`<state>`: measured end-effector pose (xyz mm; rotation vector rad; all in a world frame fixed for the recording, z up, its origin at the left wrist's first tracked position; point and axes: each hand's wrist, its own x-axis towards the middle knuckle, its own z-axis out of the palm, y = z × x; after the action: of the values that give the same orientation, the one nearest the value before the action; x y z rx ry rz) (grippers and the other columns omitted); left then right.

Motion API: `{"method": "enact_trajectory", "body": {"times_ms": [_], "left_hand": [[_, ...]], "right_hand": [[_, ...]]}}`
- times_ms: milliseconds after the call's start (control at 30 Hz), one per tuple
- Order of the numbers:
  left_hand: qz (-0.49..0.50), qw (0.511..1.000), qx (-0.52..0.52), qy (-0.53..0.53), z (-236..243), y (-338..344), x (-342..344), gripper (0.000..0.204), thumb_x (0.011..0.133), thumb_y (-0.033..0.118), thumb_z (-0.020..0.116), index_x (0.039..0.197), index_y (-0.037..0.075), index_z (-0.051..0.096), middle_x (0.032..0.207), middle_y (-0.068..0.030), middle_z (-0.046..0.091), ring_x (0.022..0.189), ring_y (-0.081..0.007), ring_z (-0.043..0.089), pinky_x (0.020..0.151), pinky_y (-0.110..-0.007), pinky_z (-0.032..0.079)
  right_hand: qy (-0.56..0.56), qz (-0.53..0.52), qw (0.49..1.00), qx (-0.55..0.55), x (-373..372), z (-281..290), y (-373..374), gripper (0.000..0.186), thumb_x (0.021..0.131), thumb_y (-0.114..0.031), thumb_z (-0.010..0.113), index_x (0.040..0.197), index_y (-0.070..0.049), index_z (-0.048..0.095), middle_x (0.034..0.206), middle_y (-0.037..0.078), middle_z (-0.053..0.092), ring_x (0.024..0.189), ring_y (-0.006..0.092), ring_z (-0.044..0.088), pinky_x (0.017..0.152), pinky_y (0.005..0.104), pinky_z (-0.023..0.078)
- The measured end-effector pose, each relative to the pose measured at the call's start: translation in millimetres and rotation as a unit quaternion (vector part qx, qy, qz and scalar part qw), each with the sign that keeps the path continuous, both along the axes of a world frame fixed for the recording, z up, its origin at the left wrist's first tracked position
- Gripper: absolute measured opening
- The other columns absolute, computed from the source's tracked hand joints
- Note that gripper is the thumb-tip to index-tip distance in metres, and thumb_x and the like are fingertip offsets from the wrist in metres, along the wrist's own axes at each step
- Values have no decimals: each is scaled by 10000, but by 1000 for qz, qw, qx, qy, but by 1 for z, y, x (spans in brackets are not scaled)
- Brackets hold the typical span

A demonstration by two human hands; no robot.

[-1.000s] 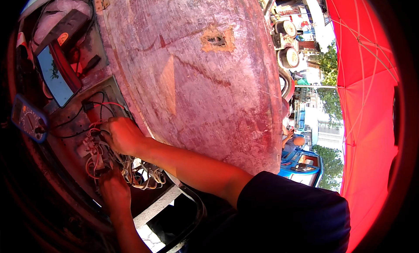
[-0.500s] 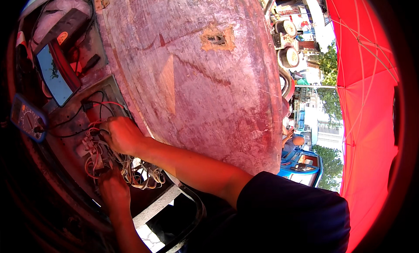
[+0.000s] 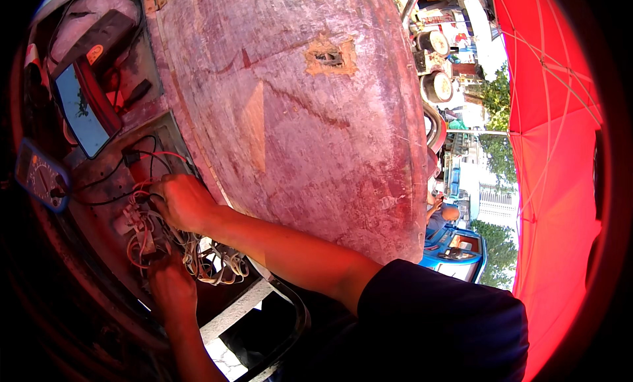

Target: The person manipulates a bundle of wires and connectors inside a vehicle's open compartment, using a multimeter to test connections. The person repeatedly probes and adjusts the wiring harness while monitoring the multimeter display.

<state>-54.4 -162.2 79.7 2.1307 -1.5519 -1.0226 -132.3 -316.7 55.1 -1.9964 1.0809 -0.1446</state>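
My right hand (image 3: 184, 201) reaches in from the right with bent fingers closed at the upper part of a tangle of wires (image 3: 214, 260). A dark piece shows at its fingertips, too small to name. Below it, my left hand (image 3: 173, 280) is closed at a dark wire connector (image 3: 153, 257) under the pale connectors (image 3: 137, 220). Both sets of fingertips are partly hidden. A blue-edged multimeter (image 3: 43, 177) leans at the left, its black lead (image 3: 99, 201) running toward my right hand. A thin red wire (image 3: 173, 156) lies above that hand.
A worn, reddish metal panel (image 3: 297, 131) with a rough hole (image 3: 330, 57) fills the middle. A mirror-like glass (image 3: 86, 112) and a pink bundle (image 3: 92, 23) lie upper left. A metal bar (image 3: 237, 309) crosses below. A person (image 3: 443, 216), a blue vehicle (image 3: 455, 250) and a red canopy (image 3: 560, 151) are beyond.
My right hand has shifted very slightly upward at the wires. My left hand stays almost where it was.
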Motion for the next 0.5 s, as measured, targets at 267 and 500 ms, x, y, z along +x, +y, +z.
{"method": "enact_trajectory", "body": {"times_ms": [267,500], "left_hand": [[-1,1000,-13,-2,-3,2,-4,11,713,-20,533,715,-14,542,733,-208,589,749,-386,569,748,-475,434],[-8,999,-23,-33,-8,4,-10,58,703,-20,542,745,-26,581,750,-230,598,757,-407,578,721,-475,454]], "right_hand": [[17,3,1000,5,-1,0,-1,139,774,-94,642,878,-2,659,823,226,611,779,423,600,688,480,487],[9,0,1000,-21,0,-1,-1,176,764,-100,649,912,-7,668,842,225,619,811,408,605,720,466,491]]}}
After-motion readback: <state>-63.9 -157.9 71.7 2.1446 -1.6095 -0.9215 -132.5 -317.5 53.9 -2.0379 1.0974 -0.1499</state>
